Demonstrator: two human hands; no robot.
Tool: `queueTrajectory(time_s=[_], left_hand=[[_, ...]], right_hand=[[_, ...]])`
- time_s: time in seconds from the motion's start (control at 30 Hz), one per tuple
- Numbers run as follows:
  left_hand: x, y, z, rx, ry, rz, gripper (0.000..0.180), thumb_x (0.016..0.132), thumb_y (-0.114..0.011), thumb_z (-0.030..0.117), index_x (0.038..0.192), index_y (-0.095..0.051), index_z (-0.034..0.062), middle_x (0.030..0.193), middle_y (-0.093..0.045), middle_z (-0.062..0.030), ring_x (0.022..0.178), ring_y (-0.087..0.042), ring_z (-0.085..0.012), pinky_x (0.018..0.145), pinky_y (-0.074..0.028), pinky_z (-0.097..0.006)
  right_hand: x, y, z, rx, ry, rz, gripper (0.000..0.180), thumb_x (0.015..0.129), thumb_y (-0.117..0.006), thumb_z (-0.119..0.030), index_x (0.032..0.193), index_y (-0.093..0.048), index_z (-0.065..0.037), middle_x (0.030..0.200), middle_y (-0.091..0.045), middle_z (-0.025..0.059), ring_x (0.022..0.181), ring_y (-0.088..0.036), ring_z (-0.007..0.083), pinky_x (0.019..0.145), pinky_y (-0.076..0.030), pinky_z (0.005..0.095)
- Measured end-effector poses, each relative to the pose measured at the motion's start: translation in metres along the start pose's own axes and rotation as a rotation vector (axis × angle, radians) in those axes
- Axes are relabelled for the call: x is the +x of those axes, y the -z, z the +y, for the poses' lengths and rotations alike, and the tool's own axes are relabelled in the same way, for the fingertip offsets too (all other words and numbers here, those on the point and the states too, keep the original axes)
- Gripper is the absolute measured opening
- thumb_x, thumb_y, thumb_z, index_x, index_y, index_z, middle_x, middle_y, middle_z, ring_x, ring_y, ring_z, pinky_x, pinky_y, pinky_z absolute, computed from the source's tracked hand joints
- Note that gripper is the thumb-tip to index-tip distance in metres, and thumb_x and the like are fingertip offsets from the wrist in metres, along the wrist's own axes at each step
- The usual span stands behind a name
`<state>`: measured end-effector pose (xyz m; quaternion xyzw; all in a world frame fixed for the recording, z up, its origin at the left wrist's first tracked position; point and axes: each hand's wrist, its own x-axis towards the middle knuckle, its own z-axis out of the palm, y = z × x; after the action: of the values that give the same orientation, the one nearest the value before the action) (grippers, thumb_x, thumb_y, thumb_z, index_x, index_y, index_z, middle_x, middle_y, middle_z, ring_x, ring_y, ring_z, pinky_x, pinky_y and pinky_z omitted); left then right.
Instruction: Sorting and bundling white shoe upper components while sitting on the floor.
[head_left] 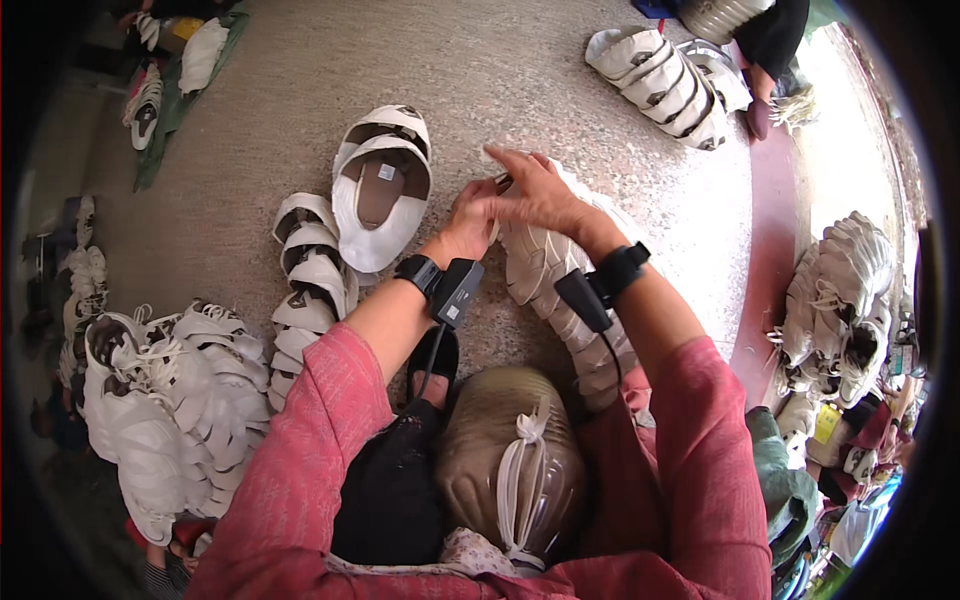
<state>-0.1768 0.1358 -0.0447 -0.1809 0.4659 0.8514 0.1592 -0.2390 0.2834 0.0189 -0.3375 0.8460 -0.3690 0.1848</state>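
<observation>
Far left, on the speckled grey floor (560,90): a large heap of nested white shoe uppers with loose laces (165,400). Just right of it, a short overlapping row of white shoe uppers (310,290) runs toward the person's knee. Above that row, a pair of stacked white uppers with brown insoles showing (382,185) lies open side up.

Centre: left hand (470,222), wrist carrying a black strap with a small black device, rests on the upper end of a long stack of off-white shoe uppers (560,290). Fingers curled and pressed against the top piece; whether they actually pinch it cannot be told. Right hand (535,190), also with a black wrist strap, lies over the same end of the stack, touching the left hand. Fingers (505,158) extended and spread over the top piece, flat rather than clenched. The stack runs from the hands down to the right sleeve, on the floor.

Lower centre, between the red sleeves: a clear plastic bag tied with white cord (510,465) in the lap.

Upper right: another row of white uppers (660,80). Far right: a pile of white laced uppers (840,290).
</observation>
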Motion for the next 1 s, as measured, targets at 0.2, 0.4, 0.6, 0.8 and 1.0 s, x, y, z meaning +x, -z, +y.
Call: queueTrajectory(time_s=[0.2,0.4,0.6,0.8,1.0], left_hand=[[-0.037,0.042,0.031,0.013,-0.213,0.441,0.020,0.094,-0.056,0.023,0.107,-0.050,0.0082,0.103,-0.062,-0.0100,0.090,-0.059,-0.0185,0.077,-0.051,-0.035],[-0.103,0.045,0.099,-0.222,-0.403,0.374,0.015,0.094,-0.057,0.023,0.098,-0.053,0.0093,0.097,-0.062,-0.0066,0.086,-0.058,-0.0166,0.077,-0.051,-0.035],[-0.105,0.094,0.155,0.013,-0.545,0.339,0.019,0.094,-0.056,0.024,0.105,-0.056,0.0089,0.103,-0.060,-0.0060,0.093,-0.057,-0.0160,0.084,-0.047,-0.034],[-0.066,0.148,0.154,0.402,-0.377,0.381,0.069,0.079,-0.069,0.027,0.139,-0.039,0.0110,0.141,-0.038,-0.0164,0.133,-0.032,-0.0248,0.109,-0.024,-0.040],[-0.034,0.169,0.108,0.937,0.018,0.433,0.112,0.066,-0.075,0.017,0.151,0.000,0.0136,0.153,-0.017,-0.0218,0.141,-0.018,-0.0324,0.111,-0.023,-0.038]], right_hand=[[0.004,-0.034,0.000,-0.433,0.050,0.033,0.093,0.068,-0.070,-0.059,0.137,-0.041,-0.004,0.137,-0.047,0.0166,0.137,-0.029,0.0285,0.114,-0.016,0.0440],[0.001,-0.033,0.015,-0.612,0.039,0.043,0.071,0.066,-0.076,-0.032,0.130,-0.050,-0.015,0.127,-0.053,0.0063,0.134,-0.033,0.0250,0.112,-0.021,0.0451],[0.010,-0.055,0.016,-0.734,0.216,0.152,0.034,0.075,-0.061,-0.011,0.109,-0.063,-0.013,0.123,-0.057,0.0050,0.130,-0.039,0.0238,0.116,-0.012,0.0467],[0.007,-0.089,-0.060,0.471,-0.156,-0.205,0.017,0.092,-0.056,-0.021,0.096,-0.061,-0.005,0.074,-0.057,0.0050,0.071,-0.057,0.0125,0.075,-0.047,0.0293],[0.000,-0.082,-0.055,0.619,-0.350,-0.044,0.035,0.099,-0.046,-0.033,0.092,-0.061,-0.003,0.061,-0.049,-0.0025,0.055,-0.042,0.0063,0.051,-0.036,0.0232]])
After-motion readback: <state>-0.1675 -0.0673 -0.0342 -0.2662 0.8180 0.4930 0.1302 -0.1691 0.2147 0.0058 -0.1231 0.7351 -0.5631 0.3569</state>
